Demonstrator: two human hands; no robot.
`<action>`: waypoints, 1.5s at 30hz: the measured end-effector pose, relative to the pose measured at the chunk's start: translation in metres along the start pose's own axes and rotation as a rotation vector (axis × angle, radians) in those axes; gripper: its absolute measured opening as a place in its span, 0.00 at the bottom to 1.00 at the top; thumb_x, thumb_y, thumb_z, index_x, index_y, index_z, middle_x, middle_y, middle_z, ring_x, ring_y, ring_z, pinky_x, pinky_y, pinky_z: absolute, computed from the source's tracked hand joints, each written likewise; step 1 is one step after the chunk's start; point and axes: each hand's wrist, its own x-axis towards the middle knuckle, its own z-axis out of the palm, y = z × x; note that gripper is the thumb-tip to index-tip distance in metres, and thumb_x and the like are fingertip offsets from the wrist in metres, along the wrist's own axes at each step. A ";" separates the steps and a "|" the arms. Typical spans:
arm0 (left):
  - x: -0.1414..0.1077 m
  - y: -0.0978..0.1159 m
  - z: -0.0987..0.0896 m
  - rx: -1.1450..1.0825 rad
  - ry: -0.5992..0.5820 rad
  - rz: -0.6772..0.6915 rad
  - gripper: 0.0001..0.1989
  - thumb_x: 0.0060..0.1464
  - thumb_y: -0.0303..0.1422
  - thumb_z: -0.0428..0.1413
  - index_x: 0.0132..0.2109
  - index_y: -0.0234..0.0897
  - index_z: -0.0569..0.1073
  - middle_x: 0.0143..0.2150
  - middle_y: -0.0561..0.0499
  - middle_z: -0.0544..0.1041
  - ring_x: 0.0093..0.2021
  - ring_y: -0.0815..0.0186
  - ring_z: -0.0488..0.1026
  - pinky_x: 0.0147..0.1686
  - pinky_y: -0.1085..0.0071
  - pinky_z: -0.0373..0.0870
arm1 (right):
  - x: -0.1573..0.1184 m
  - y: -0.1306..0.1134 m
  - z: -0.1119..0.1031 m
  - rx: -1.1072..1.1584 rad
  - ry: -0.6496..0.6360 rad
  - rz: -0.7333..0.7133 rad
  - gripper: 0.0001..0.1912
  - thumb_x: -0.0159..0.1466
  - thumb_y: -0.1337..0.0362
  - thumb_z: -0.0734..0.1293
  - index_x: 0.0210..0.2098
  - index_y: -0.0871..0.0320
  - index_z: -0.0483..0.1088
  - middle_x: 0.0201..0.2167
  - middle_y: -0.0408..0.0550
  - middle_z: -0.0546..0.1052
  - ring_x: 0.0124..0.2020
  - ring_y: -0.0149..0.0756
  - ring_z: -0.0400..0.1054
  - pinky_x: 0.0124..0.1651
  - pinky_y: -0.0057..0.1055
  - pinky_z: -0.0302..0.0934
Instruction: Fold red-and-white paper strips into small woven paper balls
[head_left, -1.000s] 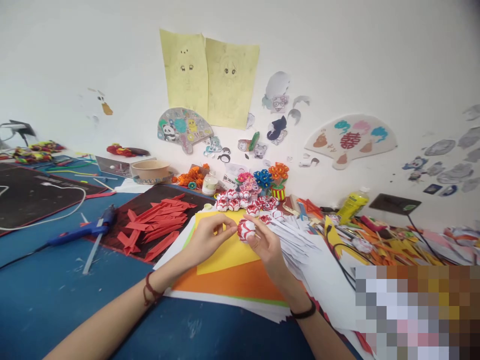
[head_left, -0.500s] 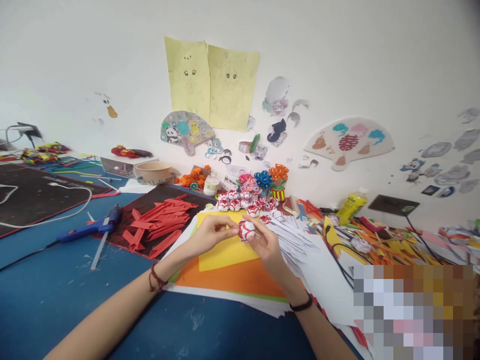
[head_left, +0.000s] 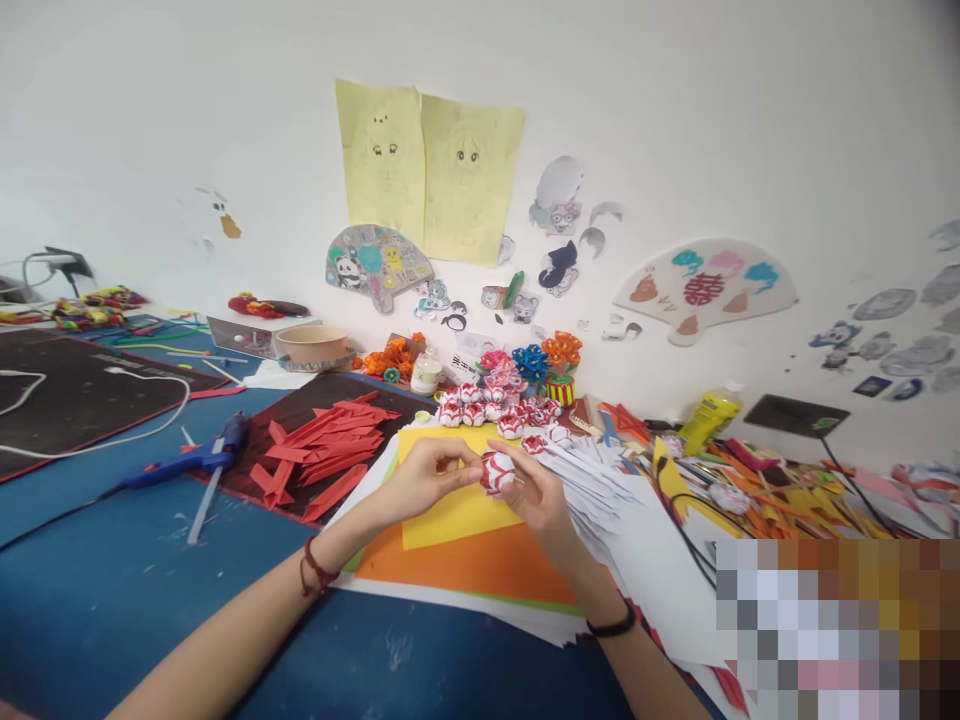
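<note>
A red-and-white folded paper ball (head_left: 498, 473) is held up over the stacked sheets. My right hand (head_left: 544, 505) grips it from the right, with the thumb below and the fingers along its upper side. From the left, my left hand (head_left: 429, 478) pinches the ball's edge between thumb and forefinger; the exact spot under the fingertips is hidden. Beneath both hands lie a yellow sheet (head_left: 450, 520) and an orange sheet (head_left: 465, 568). Several similar red-and-white paper balls (head_left: 472, 413) sit just behind. White folded paper strips (head_left: 589, 485) spread beside my right hand.
Red folded strips (head_left: 330, 445) are heaped on a dark mat (head_left: 251, 450) to the left. A blue glue gun (head_left: 180, 462) with its cord lies farther left. Paper flowers (head_left: 532, 362), a bowl (head_left: 311, 345) and a yellow bottle (head_left: 709, 418) stand along the wall.
Both hands keep their hold on the paper ball, which appears turned slightly. The whole view has shifted a little, so everything sits slightly farther right and lower.
</note>
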 end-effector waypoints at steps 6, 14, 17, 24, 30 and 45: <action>-0.003 0.000 0.001 0.066 0.023 -0.027 0.13 0.58 0.37 0.57 0.33 0.31 0.76 0.23 0.54 0.69 0.25 0.72 0.58 0.27 0.74 0.53 | 0.001 0.003 0.001 -0.074 -0.014 -0.064 0.21 0.65 0.57 0.68 0.56 0.52 0.69 0.54 0.54 0.70 0.52 0.45 0.69 0.48 0.36 0.70; -0.007 0.003 0.009 0.153 0.063 0.020 0.11 0.59 0.35 0.53 0.31 0.32 0.72 0.24 0.54 0.68 0.25 0.72 0.62 0.26 0.75 0.56 | -0.002 0.006 0.004 -0.098 -0.003 -0.039 0.21 0.64 0.58 0.68 0.56 0.53 0.69 0.54 0.54 0.71 0.51 0.44 0.70 0.48 0.37 0.71; -0.006 0.000 0.012 0.213 0.091 0.066 0.11 0.60 0.34 0.51 0.32 0.33 0.70 0.25 0.53 0.69 0.25 0.71 0.62 0.26 0.74 0.57 | -0.002 0.010 0.006 -0.026 0.009 0.031 0.23 0.64 0.57 0.69 0.57 0.54 0.67 0.52 0.54 0.72 0.49 0.44 0.72 0.49 0.40 0.70; -0.008 -0.006 0.016 0.380 0.117 0.192 0.09 0.62 0.30 0.47 0.34 0.35 0.68 0.32 0.49 0.71 0.30 0.68 0.66 0.31 0.72 0.60 | 0.002 0.018 0.001 0.180 0.017 0.232 0.28 0.66 0.51 0.65 0.62 0.56 0.61 0.43 0.52 0.78 0.36 0.38 0.77 0.39 0.35 0.70; -0.008 -0.016 0.017 0.361 0.058 0.250 0.09 0.63 0.28 0.47 0.35 0.35 0.69 0.33 0.49 0.72 0.33 0.67 0.67 0.34 0.72 0.61 | 0.002 0.017 -0.001 0.224 0.008 0.286 0.23 0.64 0.53 0.68 0.55 0.57 0.68 0.38 0.50 0.79 0.32 0.35 0.75 0.38 0.33 0.69; -0.005 -0.006 0.012 0.126 0.176 0.102 0.15 0.61 0.41 0.53 0.34 0.33 0.73 0.30 0.51 0.73 0.26 0.72 0.62 0.27 0.75 0.59 | 0.003 0.008 -0.001 0.387 0.029 0.225 0.26 0.61 0.60 0.70 0.58 0.52 0.67 0.54 0.51 0.74 0.52 0.41 0.70 0.55 0.39 0.64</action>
